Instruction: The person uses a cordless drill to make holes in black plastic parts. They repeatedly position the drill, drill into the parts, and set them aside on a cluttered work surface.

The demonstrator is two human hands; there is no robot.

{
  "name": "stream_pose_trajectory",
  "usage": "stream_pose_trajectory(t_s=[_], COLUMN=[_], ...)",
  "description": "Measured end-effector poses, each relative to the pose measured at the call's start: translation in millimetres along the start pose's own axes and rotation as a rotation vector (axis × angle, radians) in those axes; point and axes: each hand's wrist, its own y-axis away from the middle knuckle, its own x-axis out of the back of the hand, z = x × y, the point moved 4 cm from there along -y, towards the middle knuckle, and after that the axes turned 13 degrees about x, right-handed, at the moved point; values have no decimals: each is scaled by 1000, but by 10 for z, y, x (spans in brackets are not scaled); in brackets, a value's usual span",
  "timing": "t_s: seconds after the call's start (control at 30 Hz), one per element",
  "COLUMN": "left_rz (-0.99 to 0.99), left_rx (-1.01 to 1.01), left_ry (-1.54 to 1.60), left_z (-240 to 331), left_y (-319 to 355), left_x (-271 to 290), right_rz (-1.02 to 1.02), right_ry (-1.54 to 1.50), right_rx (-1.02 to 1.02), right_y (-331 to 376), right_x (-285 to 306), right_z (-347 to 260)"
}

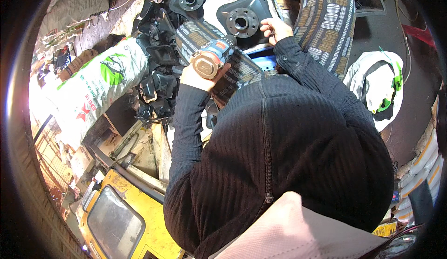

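Background heaps of black parts [185, 2] lie at eleven o'clock from the drill [209, 59], which the left hand [194, 78] grips with its long axis toward one o'clock and the flanged piece [251, 22], whose three o'clock side is nearer the right hand [279, 30], its hold unclear

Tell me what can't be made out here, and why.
In the head view:
What, if anything, the right hand holds: too small and shadowed.
The grip of the power drill: covered by the left hand.
Whether the drill's tip touches the black flanged part: too small.
The rest of the yellow windowed panel: cut off by the lower edge.
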Motion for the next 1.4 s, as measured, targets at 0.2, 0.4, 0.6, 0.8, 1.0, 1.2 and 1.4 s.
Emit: stream_pose_trajectory(t_s=[0.2,0.4,0.6,0.8,1.0,1.2,1.4], left_rz=[-169,-280,-208,-232,-98,-20,-19], left_rx=[-103,-37,-176,-86,-9,-336,-328], left_ry=[-170,-206,-284,-261,-193,194,204], left_z=[122,252,321,297,308,438,539], left_y=[-323,-368,-374,-402,-200,304,398], left_x=[84,123,68,12,146,243,48], right_rz=[132,127,109,113,50,-198,-345], right_ry=[292,346,320,320,182,-215,-302], right_rx=[79,228,194,195,96,-152,-174], right_y=[-207,-280,-235,-239,-145,80,110], right_x=[45,22,-14,-24,-7,-138,-179], right_z=[177,218,154,189,-21,-232,-186])
